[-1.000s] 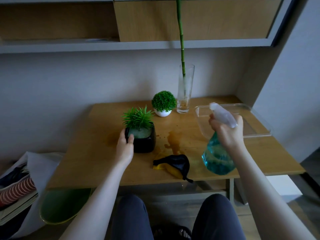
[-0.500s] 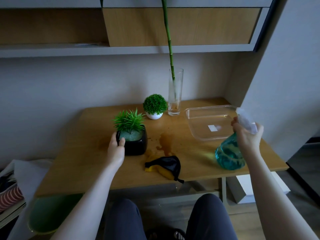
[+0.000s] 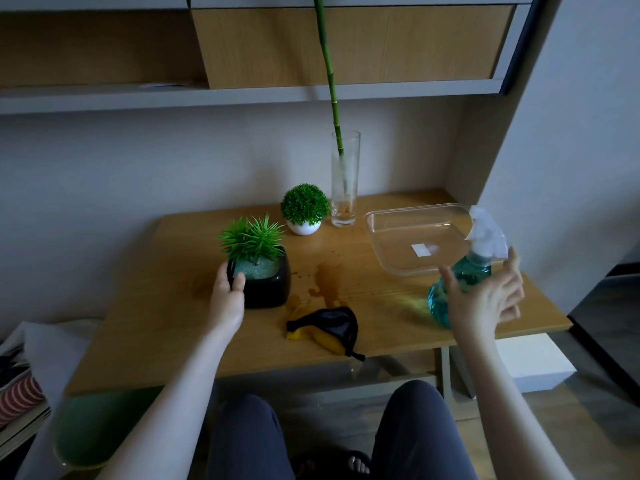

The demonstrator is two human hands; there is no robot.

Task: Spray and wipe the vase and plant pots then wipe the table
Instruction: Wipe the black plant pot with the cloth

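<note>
blue spray bottle (image 3: 450,292) now released by right hand (image 3: 485,299).

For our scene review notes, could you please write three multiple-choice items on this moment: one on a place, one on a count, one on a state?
1. Where does the cloth lie?
A. in the clear tray
B. on the table near its front edge
C. on the shelf

2. How many potted plants stand on the table?
A. one
B. two
C. four

3. How is the right hand?
A. fingers spread, just off the spray bottle
B. curled round the vase
C. flat on the table

Answers: 1 B, the cloth sits in front of the spill. 2 B, the black pot and the white pot. 3 A, the bottle stands on the table by itself.
</note>
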